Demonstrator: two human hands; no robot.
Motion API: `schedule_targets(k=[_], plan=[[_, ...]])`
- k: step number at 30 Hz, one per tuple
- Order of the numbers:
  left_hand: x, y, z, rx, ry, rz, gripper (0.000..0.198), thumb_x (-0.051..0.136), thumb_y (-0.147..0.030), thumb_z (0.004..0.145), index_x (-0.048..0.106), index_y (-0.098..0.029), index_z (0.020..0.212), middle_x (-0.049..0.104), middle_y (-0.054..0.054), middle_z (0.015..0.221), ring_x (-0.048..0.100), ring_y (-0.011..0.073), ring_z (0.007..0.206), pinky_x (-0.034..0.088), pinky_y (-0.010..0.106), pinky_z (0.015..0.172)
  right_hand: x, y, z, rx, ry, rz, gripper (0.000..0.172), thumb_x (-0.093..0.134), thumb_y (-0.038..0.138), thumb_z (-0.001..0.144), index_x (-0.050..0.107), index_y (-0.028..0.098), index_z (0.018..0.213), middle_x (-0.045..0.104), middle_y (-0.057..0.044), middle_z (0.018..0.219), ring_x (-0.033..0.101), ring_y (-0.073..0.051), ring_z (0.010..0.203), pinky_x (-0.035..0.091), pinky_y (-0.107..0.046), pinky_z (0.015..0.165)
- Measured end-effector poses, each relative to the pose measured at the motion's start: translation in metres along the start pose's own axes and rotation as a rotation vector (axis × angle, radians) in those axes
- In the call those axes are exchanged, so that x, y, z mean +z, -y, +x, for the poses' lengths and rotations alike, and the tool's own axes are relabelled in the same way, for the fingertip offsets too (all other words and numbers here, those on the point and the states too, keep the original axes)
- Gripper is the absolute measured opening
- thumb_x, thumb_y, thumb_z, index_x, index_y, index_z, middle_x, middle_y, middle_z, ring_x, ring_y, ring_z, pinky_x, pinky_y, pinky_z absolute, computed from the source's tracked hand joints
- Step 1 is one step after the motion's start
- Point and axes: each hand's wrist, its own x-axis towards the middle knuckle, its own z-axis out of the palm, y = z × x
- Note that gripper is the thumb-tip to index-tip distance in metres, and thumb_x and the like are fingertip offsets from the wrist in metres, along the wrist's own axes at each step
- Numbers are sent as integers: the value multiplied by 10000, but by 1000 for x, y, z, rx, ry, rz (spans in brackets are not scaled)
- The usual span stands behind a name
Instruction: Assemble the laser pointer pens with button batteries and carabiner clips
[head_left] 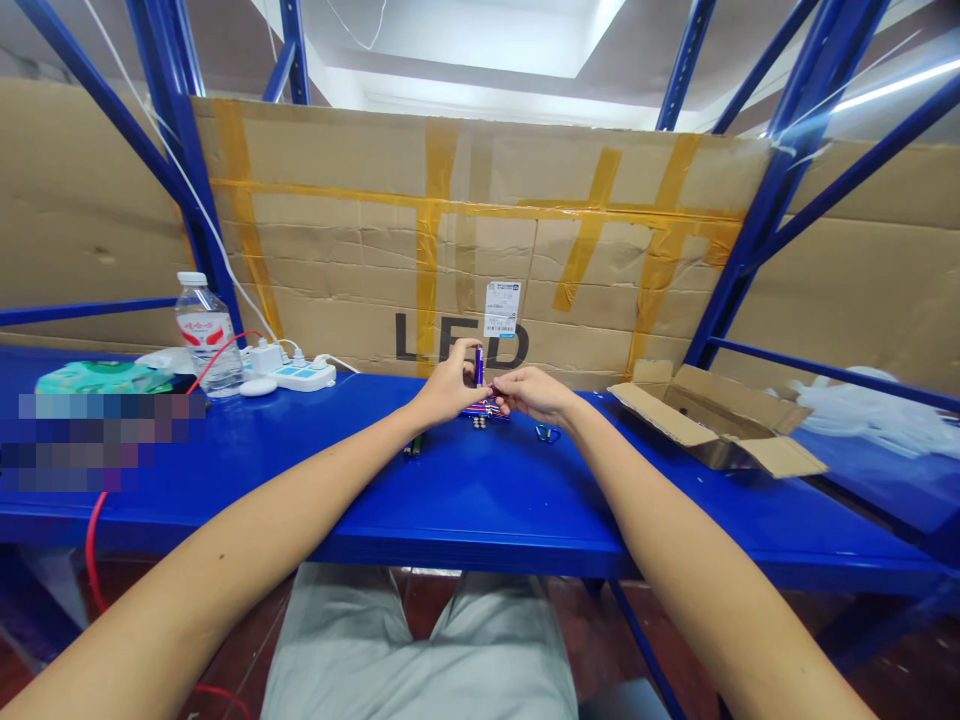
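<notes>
In the head view my left hand (pixel 448 388) grips a small purple upright piece (pixel 479 366) between thumb and fingers; its exact kind is too small to tell. Close beside it, my right hand (pixel 534 394) is pinched at the lower end of that piece. Whatever its fingertips hold is too small to name. Beneath both hands lies a flat purple and red piece (pixel 495 412), partly covered by the fingers. Several tiny silvery parts (pixel 479 424) sit just in front of it. A small blue-green looped thing (pixel 547 434) is right of the right hand, and a dark green piece (pixel 413 447) lies by the left wrist.
On the blue table (pixel 480 500), an open cardboard box (pixel 720 415) stands at right. A water bottle (pixel 206 335), a white power strip (pixel 304 372) and a teal packet (pixel 97 377) are at left. A red cable (pixel 94 530) hangs over the front edge. Taped cardboard (pixel 337 260) closes the back.
</notes>
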Motion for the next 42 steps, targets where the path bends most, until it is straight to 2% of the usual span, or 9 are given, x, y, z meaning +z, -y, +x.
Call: schedule_targets(k=[4, 7, 11, 15, 22, 26, 30, 37, 42], plan=[[-1, 2, 1, -22, -5, 18, 676, 717, -219, 707, 379, -202, 1291, 533, -75, 642, 545, 128, 609, 396, 255, 604, 1, 5, -2, 29, -24, 32, 90, 654, 147, 824, 687, 79, 776, 615, -47, 617, 540, -107, 561, 470, -265, 610], [-1, 3, 1, -11, 7, 15, 679, 715, -221, 715, 372, -208, 1300, 543, -70, 651, 553, 132, 613, 403, 262, 612, 2, 7, -4, 76, -19, 3, 78, 631, 115, 835, 678, 78, 785, 625, -63, 637, 552, -111, 559, 475, -254, 579], [-1, 2, 1, -3, 10, 9, 668, 708, -211, 726, 374, -215, 1304, 557, -63, 666, 556, 134, 621, 411, 262, 613, 1, 8, -6, 120, -24, -13, 98, 613, 136, 853, 645, 90, 772, 610, -63, 629, 528, -104, 526, 408, -214, 459], [-2, -1, 1, 4, 14, -10, 618, 700, -200, 737, 397, -216, 1275, 578, -56, 688, 572, 134, 647, 426, 265, 644, 1, 10, -8, 151, -12, 5, 105, 626, 166, 849, 616, 103, 766, 583, -47, 610, 482, -89, 498, 350, -195, 412], [2, 2, 3, -138, 1, 27, 378, 649, -183, 786, 519, -189, 1141, 497, -81, 622, 516, 108, 551, 393, 248, 583, 3, 7, -4, 88, -75, 51, 190, 699, 201, 804, 568, 120, 693, 539, -18, 586, 439, -74, 483, 332, -204, 424], [4, 6, 4, -164, -29, 59, 231, 637, -199, 801, 598, -159, 1025, 586, -26, 687, 555, 132, 646, 414, 263, 627, 4, 4, -2, 52, -132, 53, 191, 728, 209, 773, 584, 117, 688, 539, -16, 575, 432, -75, 486, 348, -217, 434], [4, 6, 5, -142, 12, 75, 106, 620, -196, 790, 647, -152, 882, 671, 26, 799, 587, 154, 744, 429, 275, 688, 6, 4, 0, 15, -145, 39, 190, 714, 210, 769, 590, 119, 656, 535, -12, 552, 406, -67, 450, 321, -217, 407], [4, 2, 5, -157, 29, 110, 110, 605, -247, 790, 649, -146, 795, 630, 10, 700, 527, 142, 659, 383, 257, 612, 10, 1, 5, -10, -225, 53, 205, 731, 187, 705, 555, 139, 611, 531, -3, 515, 382, -57, 418, 321, -212, 392], [4, 5, 4, -141, 38, 188, 126, 587, -257, 805, 651, -153, 772, 617, 1, 679, 520, 142, 652, 374, 256, 604, 12, -2, 7, -109, -284, -170, 176, 666, 143, 683, 520, 171, 590, 503, 28, 458, 397, -71, 383, 323, -219, 388]])
